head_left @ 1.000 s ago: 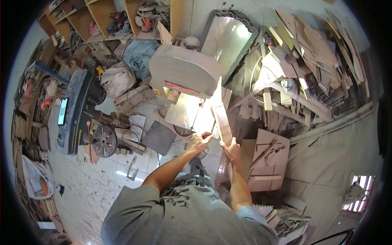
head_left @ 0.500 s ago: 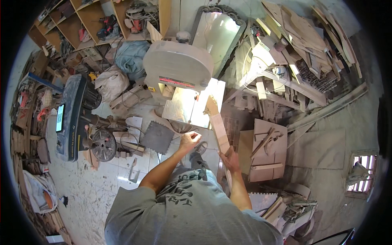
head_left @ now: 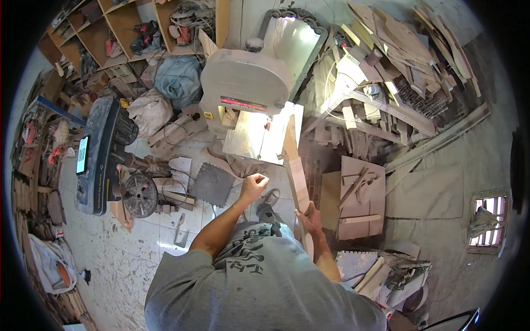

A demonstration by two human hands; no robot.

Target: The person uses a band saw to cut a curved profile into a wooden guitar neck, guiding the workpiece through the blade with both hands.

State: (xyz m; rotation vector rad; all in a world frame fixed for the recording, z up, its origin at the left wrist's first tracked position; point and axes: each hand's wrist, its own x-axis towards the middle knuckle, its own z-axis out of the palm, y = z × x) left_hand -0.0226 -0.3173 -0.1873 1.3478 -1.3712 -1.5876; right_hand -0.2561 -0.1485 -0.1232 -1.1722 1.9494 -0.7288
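My right hand (head_left: pixel 310 217) is wrapped round a long wooden board (head_left: pixel 298 179), near its lower part. The board slants away from me, and its narrower, shaped far end lies over or on the right side of the bright band saw table (head_left: pixel 241 144); contact there is unclear. Left of the board, my left hand (head_left: pixel 254 186) is raised with its fingers curled together, apart from the wood. Whatever those fingers may hold is hidden. The large rounded housing of the band saw (head_left: pixel 245 77) stands just beyond the table.
A dark drill press (head_left: pixel 98 160) stands at left, near a spoked wheel (head_left: pixel 140 195). A dark jagged-edged mat (head_left: pixel 211 185) lies on the tiles. Timber offcuts (head_left: pixel 397 41) pile up at far right above a wooden frame (head_left: pixel 389 113). Panels (head_left: pixel 361 198) lean right of my board.
The board's far end shows at a slightly different angle over the saw table. My left hand has shifted slightly left, still curled. My right hand keeps its hold. The whole view has shifted a little.
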